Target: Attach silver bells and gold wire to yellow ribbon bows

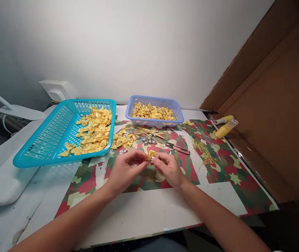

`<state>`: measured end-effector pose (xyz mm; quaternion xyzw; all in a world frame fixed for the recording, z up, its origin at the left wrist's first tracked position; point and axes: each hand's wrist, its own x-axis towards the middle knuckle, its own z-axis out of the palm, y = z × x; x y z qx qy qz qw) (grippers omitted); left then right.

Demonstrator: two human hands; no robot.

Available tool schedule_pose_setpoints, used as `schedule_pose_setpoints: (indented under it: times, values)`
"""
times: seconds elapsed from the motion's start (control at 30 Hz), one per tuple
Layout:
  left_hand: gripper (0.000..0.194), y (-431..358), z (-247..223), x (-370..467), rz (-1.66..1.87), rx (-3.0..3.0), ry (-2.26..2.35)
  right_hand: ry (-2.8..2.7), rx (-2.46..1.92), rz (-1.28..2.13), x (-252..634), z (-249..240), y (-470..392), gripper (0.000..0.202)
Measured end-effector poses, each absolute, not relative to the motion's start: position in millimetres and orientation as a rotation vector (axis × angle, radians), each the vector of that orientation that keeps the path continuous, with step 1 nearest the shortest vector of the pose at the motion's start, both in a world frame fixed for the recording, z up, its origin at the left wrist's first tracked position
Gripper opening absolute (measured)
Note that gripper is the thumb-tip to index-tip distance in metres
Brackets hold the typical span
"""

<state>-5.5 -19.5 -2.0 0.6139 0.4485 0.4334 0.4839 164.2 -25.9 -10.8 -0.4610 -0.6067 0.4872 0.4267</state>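
Above the patterned sheet, my left hand (125, 170) and my right hand (171, 169) meet, their fingers pinched on one yellow bow (152, 154). A small silver bell (152, 159) sits at the bow between the fingertips. Beyond the hands lie loose silver bells (146, 141), a bundle of gold wire ties (149, 131) and a pair of pink-handled snips (178, 148). Loose yellow bows (123, 140) lie on the left of these.
A turquoise basket (52, 129) of yellow bows stands at the left on a white scale (5, 185). A blue basket (154, 122) with more bows is at the back. Gold wire clippings (204, 153) and yellow spools (224, 129) lie right, near a cardboard wall (275, 105).
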Motion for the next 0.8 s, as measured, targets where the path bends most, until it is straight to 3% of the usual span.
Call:
schedule_pose_setpoints:
  times: [0.3,0.4,0.5,0.8]
  values:
    - [0.027,-12,0,-8,1.006,1.251,1.098,-1.482,-1.224,0.963,174,-8,-24,0.041]
    - [0.029,-10,-1,-9,0.940,1.177,1.096,-1.414,-1.217,0.895,177,-9,-20,0.033]
    - [0.031,-8,-3,-9,0.878,1.064,1.040,-1.521,-1.189,0.988,174,-11,-18,0.023]
    - [0.019,-5,-1,-12,0.794,0.539,0.757,-1.420,-0.949,1.569,174,-13,-14,0.031]
